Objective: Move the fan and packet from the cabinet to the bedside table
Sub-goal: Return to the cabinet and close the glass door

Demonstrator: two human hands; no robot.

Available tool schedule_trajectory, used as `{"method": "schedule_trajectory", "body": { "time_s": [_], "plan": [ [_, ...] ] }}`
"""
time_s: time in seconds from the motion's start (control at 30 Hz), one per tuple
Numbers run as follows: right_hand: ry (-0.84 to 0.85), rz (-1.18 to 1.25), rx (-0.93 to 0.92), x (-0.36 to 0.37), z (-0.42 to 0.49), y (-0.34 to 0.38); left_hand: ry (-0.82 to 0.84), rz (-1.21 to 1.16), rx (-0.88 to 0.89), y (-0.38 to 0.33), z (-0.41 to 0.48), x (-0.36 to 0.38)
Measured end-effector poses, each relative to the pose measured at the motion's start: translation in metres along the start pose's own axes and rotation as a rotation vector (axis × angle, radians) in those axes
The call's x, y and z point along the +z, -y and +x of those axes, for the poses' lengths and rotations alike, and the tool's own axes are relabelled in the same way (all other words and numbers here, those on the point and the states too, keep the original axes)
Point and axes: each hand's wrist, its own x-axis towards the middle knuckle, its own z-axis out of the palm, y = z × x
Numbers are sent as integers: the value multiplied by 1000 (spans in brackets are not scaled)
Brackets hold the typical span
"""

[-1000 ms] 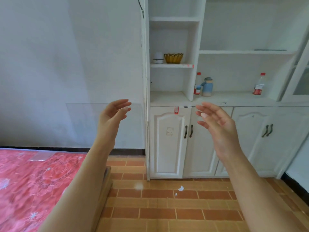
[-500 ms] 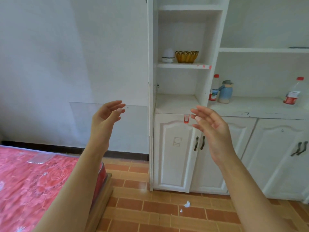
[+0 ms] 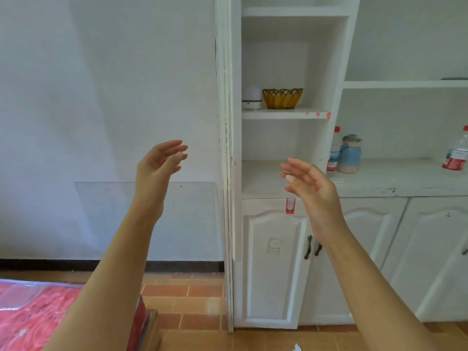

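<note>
Both arms reach up toward the white cabinet [image 3: 274, 262], the left hand [image 3: 158, 165] in front of the bare wall and the right hand [image 3: 312, 184] in front of the open bay above the doors. Each grip is apart, with fingers loosely spread and lightly bent and palms turned toward one another, and neither touches or holds anything. That posture reads as a reach readied for a pick-up, so the task looks to be at its very start. The likeliest fan [image 3: 251, 100] — a small white domed unit — stands on the middle shelf [image 3: 286, 114], higher than both hands and tucked at the left end just beside a woven yellow basket [image 3: 282, 98]. It sits upright on its flat base with its long axis vertical, and which way its front faces I cannot tell. A small red-and-white packet [image 3: 290, 205] hangs at the front edge of the cabinet's desk [image 3: 379, 184], seen just beside the heel of the right hand, with its long axis vertical — whether it is the task's packet is only my guess. Farther right on the desk stand a blue jar [image 3: 350, 154] and a red-capped bottle [image 3: 455, 158]. A bed [image 3: 27, 317] with a red cover lies low at left; the bedside desk that both things are bound for is not in view.
</note>
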Motion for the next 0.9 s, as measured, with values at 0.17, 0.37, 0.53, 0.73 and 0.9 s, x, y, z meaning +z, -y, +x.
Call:
{"method": "schedule_trajectory", "body": {
  "time_s": [0.17,0.37,0.53,0.73,0.9],
  "plan": [
    [17,-47,10,16,21,-15,19,-14,-2,22,25,7],
    [106,-78,-22,33,37,-21,-8,-5,-18,36,35,12],
    [205,-170,-25,51,48,-26,-24,-3,-8,38,42,16],
    [279,-331,-19,69,53,-34,-2,16,-22,45,46,19],
    [199,-360,-49,67,55,-37,8,10,-30,50,52,24]
  ]
}}
